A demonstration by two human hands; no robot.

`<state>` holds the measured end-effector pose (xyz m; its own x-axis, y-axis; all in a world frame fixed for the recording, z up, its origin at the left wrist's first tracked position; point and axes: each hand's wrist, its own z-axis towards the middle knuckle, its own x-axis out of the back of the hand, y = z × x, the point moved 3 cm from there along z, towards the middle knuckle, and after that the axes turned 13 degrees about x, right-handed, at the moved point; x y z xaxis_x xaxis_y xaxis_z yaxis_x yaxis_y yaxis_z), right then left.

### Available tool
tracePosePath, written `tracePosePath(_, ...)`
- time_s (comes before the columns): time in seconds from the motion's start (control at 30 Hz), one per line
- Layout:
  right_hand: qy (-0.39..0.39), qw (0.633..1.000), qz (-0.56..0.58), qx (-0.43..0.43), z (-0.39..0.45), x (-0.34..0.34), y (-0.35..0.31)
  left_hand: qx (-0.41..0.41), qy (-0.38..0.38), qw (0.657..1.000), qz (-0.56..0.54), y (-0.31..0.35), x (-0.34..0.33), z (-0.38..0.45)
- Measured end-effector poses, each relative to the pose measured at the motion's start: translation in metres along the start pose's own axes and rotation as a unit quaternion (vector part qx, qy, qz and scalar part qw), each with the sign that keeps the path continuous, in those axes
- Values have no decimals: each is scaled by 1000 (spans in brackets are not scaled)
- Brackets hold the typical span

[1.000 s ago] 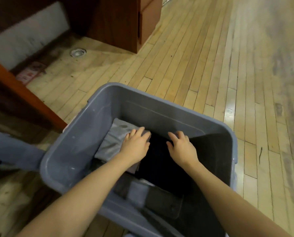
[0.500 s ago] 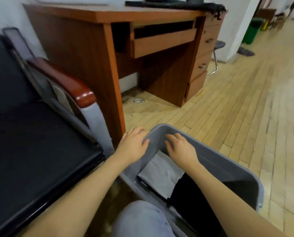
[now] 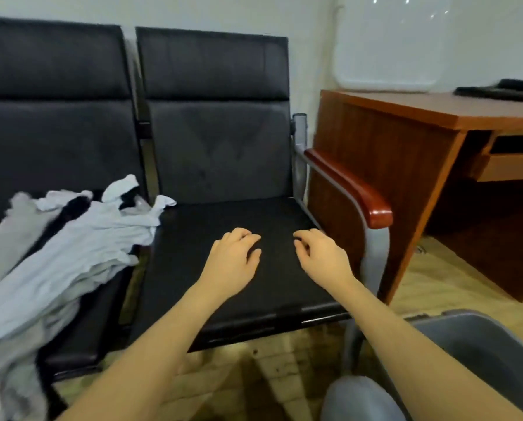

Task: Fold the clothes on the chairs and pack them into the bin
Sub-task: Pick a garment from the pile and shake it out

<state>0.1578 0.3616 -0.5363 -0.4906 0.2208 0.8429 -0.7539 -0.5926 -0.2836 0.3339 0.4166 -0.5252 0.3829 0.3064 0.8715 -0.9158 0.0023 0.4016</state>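
Wooden floor lies nearest, with the gray bin [image 3: 478, 344] low on the right. Above the black chair seat [image 3: 232, 268], the left hand [image 3: 231, 262] and right hand [image 3: 321, 259] hang with loosely curled fingers, holding nothing. Farther left, white clothes [image 3: 71, 250] lie heaped on the next chair. They look soft and light; grabbing an edge seems best.
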Motion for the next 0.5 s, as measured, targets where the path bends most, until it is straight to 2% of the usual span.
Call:
tracePosePath(0.33, -49, 983, 93, 153, 99, -109, -184, 199, 91, 975, 43, -201, 85, -48)
tracePosePath(0.5, -101, 962, 165, 193, 115, -170, -253, 287, 74, 951, 85, -275, 106, -76)
